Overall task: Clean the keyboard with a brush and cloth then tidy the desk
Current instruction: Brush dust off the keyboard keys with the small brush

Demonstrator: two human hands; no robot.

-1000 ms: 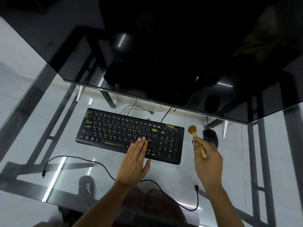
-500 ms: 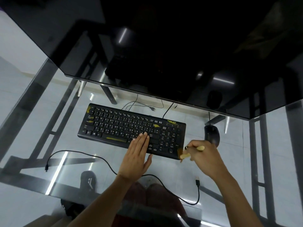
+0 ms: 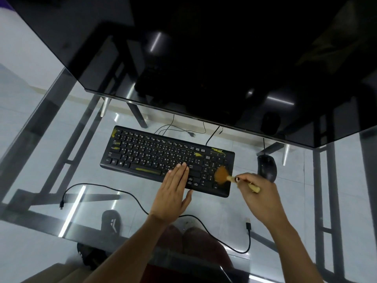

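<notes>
Glass forms the tabletop [image 3: 61,144], through which a pale tiled floor and a dark metal frame are seen. On it a black keyboard [image 3: 155,156] is laid flat, and this serves as the landmark for all else. Yellow smears are seen on its left keys, its space bar and its upper right corner. Behind the keyboard a large dark monitor [image 3: 204,64] is raised, its lower edge overhanging the far side. A black mouse [image 3: 266,168] is placed to the right of the keyboard, well clear of its end. In front of the keyboard a loose black cable [image 3: 130,196] is trailed across the glass, its plug lying toward the front right.

The left hand [image 3: 173,195] is spread flat, fingers straight and together, and nothing is held in it; its fingertips are rested on the keys near the front edge of the keyboard, right of the space bar. The right hand [image 3: 259,196] is closed around the pale handle of a small brush [image 3: 224,176], just off the right end of the keyboard. The brown bristles are pressed against the number pad at the right end of the keyboard, with the handle angled back toward the right. No cloth is visible.

Below the glass, in front of the keyboard, a dark shoe [image 3: 111,221] is seen on the floor.
</notes>
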